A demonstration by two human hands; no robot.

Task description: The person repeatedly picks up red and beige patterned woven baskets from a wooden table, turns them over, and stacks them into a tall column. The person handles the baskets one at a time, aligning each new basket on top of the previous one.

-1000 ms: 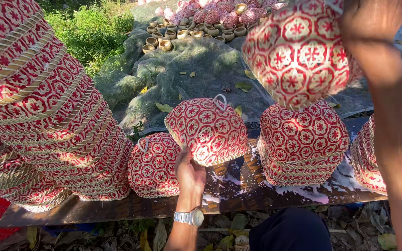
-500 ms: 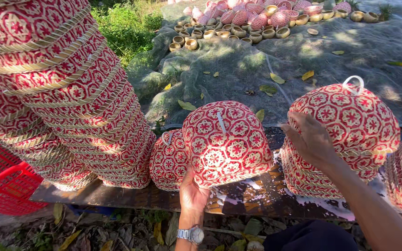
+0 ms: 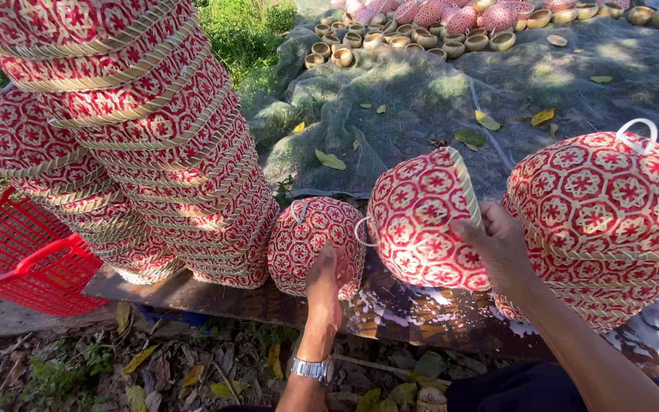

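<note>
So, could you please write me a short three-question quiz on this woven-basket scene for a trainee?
1. True or false: the right hand grips the rim of a tilted red-and-white woven basket.
2. What does the left hand touch? A) the red plastic crate B) a round woven basket lying on the wooden board C) the netting
3. Fill in: the left wrist wears a silver ____.

Key: 1 true; 2 B; 3 watch.
</note>
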